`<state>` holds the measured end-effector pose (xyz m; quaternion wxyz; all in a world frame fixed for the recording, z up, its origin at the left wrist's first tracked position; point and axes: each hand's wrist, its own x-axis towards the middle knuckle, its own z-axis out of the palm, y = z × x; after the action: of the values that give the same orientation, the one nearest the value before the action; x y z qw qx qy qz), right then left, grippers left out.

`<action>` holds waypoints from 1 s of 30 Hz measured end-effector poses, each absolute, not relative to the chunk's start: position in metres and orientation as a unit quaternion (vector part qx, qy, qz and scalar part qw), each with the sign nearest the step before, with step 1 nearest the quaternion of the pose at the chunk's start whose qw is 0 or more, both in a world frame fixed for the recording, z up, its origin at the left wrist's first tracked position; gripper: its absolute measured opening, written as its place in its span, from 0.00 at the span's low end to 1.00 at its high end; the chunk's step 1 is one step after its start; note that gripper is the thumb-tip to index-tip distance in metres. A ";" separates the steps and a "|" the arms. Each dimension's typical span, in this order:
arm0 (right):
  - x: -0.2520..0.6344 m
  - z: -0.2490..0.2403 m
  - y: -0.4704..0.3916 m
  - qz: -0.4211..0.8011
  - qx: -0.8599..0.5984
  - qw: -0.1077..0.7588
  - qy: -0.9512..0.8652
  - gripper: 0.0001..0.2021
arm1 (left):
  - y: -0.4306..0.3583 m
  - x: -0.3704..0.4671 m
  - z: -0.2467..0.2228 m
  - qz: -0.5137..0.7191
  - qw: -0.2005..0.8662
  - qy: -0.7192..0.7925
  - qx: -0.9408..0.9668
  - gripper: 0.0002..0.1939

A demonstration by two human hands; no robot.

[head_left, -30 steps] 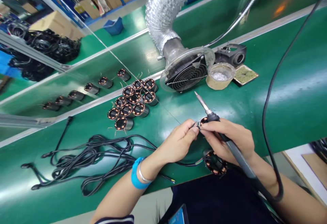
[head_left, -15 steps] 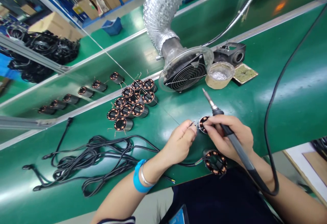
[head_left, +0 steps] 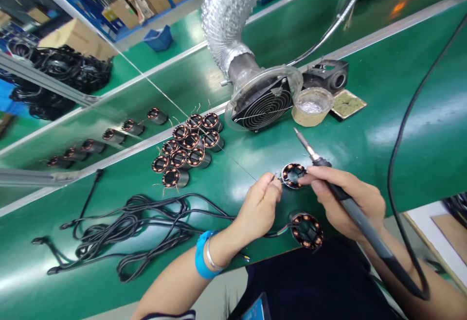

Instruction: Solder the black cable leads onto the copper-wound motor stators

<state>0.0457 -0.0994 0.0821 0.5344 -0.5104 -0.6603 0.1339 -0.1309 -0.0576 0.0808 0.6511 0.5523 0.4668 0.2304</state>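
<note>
My right hand [head_left: 350,201] grips a soldering iron [head_left: 353,213] like a pen, its tip pointing up and left above the bench. One finger of that hand reaches to the right rim of a motor stator [head_left: 287,172] with copper windings. Closed in a pinch, my left hand [head_left: 260,205] holds thin wire ends [head_left: 276,176] just left of this stator. Whether those wires join the stator is too small to tell. Nearer my body lies a second stator [head_left: 299,226], with coloured wires from a black cable [head_left: 272,235] at its left side.
Several stators [head_left: 196,157] stand grouped at the back left. Coiled black cables [head_left: 134,220] cover the left bench. A fume extractor [head_left: 264,103] with a foil duct, a round pot [head_left: 312,108] and a square pad [head_left: 347,104] sit behind. The iron's cord [head_left: 396,150] loops at right.
My right hand has moved right and slightly down with the soldering iron, uncovering more of the stator. My left hand stays almost in place, still pinching the wire ends.
</note>
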 end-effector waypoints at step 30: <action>0.053 0.122 -0.120 0.166 -0.494 0.485 -0.702 0.13 | -0.057 -0.129 0.082 0.220 0.647 0.469 0.560 0.16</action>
<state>0.0533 -0.1200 0.1216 0.4853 -0.4935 -0.7023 0.1664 -0.1294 -0.0573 0.0821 0.6468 0.5598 0.4690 0.2198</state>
